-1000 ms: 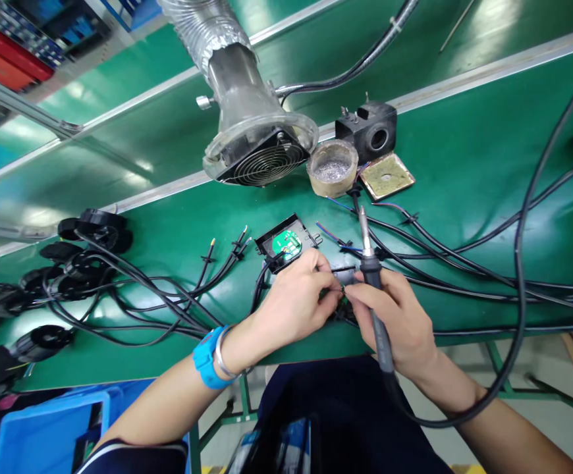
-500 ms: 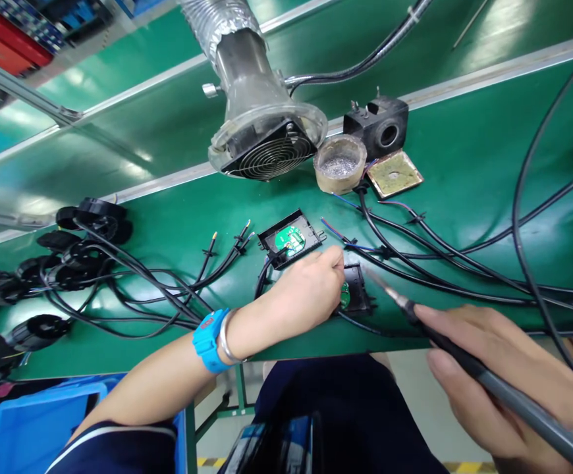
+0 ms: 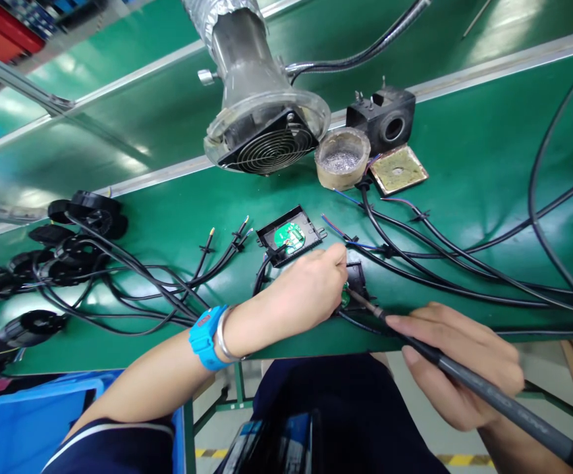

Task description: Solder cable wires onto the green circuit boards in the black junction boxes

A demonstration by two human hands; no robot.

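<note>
My left hand (image 3: 320,280) is closed over the near black housing (image 3: 357,280), its fingertips pinched at the green circuit board (image 3: 345,296) inside; what they grip is hidden. A soldering iron (image 3: 429,352) rests in my right hand (image 3: 459,365), held like a pen. Its tip reaches the board beside my left fingers; whether it touches is unclear. Just beyond my left hand lies a second black housing (image 3: 272,237) with a round green board (image 3: 290,237) in it and a black cable running off its left side.
A fume extractor (image 3: 267,141) hangs over the bench (image 3: 178,224). Behind the housings stand a round pot of solder bits (image 3: 342,160), an iron holder (image 3: 384,120) and a sponge tray (image 3: 399,171). Black cables (image 3: 474,286) cross the right; cabled black wheel-like parts (image 3: 86,230) crowd the left.
My right hand has moved left and brought the soldering iron's tip from beside the near housing to its board. My left hand stays almost in place.
</note>
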